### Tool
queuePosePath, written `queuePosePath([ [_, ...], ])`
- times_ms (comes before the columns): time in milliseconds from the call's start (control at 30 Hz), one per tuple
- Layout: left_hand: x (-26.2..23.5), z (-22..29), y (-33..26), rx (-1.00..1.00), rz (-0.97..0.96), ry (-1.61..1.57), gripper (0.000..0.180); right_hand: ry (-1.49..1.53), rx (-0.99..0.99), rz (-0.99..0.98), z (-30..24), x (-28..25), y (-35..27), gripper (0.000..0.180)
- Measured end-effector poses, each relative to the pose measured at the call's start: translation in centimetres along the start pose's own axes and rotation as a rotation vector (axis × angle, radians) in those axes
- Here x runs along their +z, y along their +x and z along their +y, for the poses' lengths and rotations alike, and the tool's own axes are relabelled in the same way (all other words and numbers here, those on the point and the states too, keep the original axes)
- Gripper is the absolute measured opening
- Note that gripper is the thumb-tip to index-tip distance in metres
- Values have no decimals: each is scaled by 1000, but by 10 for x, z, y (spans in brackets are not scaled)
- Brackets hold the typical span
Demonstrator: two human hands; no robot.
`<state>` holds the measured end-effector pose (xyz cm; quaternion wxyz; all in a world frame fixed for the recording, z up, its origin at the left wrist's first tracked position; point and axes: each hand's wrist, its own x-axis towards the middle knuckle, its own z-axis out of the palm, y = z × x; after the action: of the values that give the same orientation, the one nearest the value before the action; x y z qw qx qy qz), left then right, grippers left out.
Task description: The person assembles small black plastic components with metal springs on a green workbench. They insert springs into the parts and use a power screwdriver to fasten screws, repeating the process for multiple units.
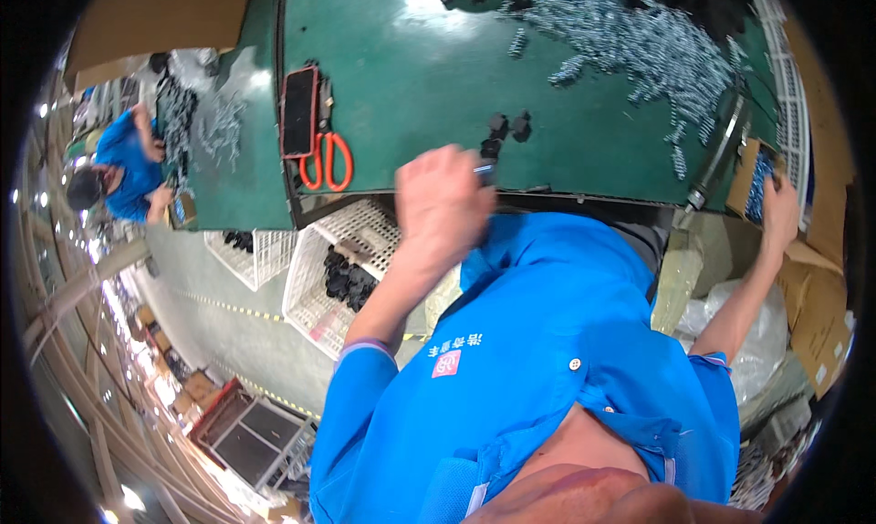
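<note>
My left hand (pixel 443 204) is curled into a fist at the near edge of the green table (pixel 411 77). A small silver metal piece (pixel 484 170) sticks out between its fingers. Just beyond it lie a few small black parts (pixel 506 127). My right hand (pixel 780 209) reaches out to the table's right end and grips the edge of a small cardboard box (pixel 750 172) holding blue and silver pieces. A large heap of silver screw-like parts (pixel 639 40) covers the far right of the table.
Orange-handled scissors (pixel 326 159) and a dark phone in a red case (pixel 299 111) lie at the table's left end. White plastic baskets (pixel 315 277) with black parts stand below. Another person in blue (pixel 128 163) works at the left. Cardboard boxes (pixel 817 314) and a plastic bag (pixel 762 332) stand right.
</note>
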<state>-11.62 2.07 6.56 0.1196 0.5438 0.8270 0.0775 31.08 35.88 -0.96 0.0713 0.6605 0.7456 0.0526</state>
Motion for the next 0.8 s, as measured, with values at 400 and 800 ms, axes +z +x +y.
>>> queuePosePath([
  [400,-2,-87,-28,-450,33,-68,50,159,81,-57,-13,17,-10,24],
  [800,-7,-116,296,30,230,-307,25,1268,230,77,3,37,-32,9],
])
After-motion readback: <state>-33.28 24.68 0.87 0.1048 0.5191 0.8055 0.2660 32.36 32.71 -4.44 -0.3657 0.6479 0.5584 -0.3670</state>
